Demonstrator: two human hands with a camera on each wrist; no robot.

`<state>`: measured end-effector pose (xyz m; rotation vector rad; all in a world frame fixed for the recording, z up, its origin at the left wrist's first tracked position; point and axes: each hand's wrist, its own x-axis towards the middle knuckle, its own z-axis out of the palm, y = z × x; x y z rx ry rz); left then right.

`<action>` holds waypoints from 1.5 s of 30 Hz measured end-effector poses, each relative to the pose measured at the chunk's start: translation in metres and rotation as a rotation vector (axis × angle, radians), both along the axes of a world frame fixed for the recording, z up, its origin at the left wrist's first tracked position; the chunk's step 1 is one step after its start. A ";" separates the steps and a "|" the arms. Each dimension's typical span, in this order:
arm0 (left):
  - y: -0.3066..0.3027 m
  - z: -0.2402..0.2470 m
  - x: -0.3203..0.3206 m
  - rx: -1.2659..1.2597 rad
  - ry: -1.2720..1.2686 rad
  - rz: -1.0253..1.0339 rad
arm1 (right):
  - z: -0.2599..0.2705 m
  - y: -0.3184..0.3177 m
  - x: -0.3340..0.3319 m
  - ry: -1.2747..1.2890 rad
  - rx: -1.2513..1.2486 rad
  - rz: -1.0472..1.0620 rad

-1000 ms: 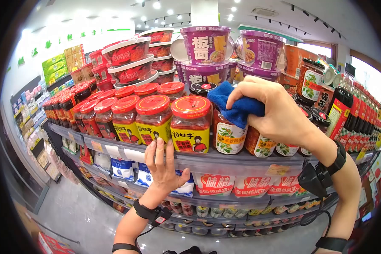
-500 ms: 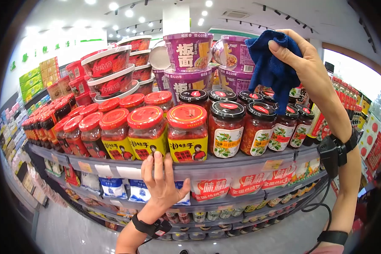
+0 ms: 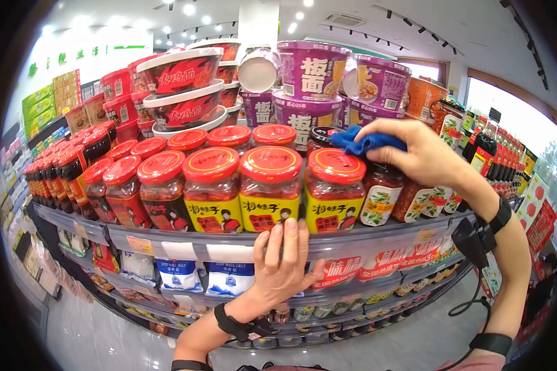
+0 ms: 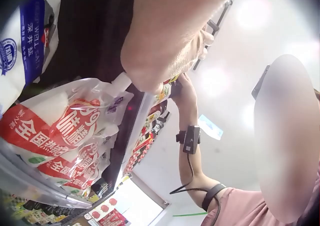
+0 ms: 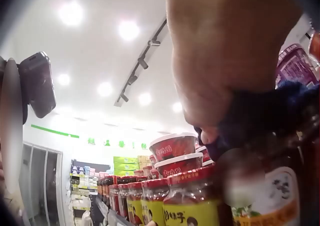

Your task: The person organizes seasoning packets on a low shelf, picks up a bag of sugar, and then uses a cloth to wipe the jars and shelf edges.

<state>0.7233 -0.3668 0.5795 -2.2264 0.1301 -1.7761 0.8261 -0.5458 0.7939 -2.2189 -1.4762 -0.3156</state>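
My right hand (image 3: 418, 151) pinches a bunched blue cloth (image 3: 364, 143) against the black-lidded jars (image 3: 380, 198) on the top shelf. Beside them stands a red-lidded jar with a yellow label (image 3: 335, 191), close to the cloth. The left hand (image 3: 283, 263) rests its extended fingertips on the shelf's front edge, at the foot of the yellow-labelled jars (image 3: 271, 188), and holds nothing. In the right wrist view, the hand (image 5: 215, 71) and dark cloth (image 5: 245, 118) are over a jar; the fingertips are largely hidden. The left wrist view shows the left hand (image 4: 162, 41) from below.
Red noodle bowls (image 3: 182, 111) and purple noodle tubs (image 3: 309, 71) are stacked behind the jars. Dark sauce bottles (image 3: 484, 148) stand at the right. Lower shelves hold salt bags (image 3: 229, 278) and red-and-white bags (image 3: 387, 263).
The right hand lifted the cloth off the black-lidded jars, then lowered it back onto them. The head view has shifted, while the left hand stays at the shelf edge.
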 end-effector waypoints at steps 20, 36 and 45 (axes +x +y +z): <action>0.087 0.008 -0.072 -0.206 -0.021 -0.071 | 0.016 0.125 -0.025 -0.047 -0.335 0.062; 0.146 -0.016 -0.092 -0.133 0.009 -0.005 | 0.025 0.201 -0.016 0.078 -0.541 0.032; 0.151 -0.021 -0.087 -0.062 -0.010 0.055 | 0.024 0.207 -0.014 -0.050 -0.446 0.050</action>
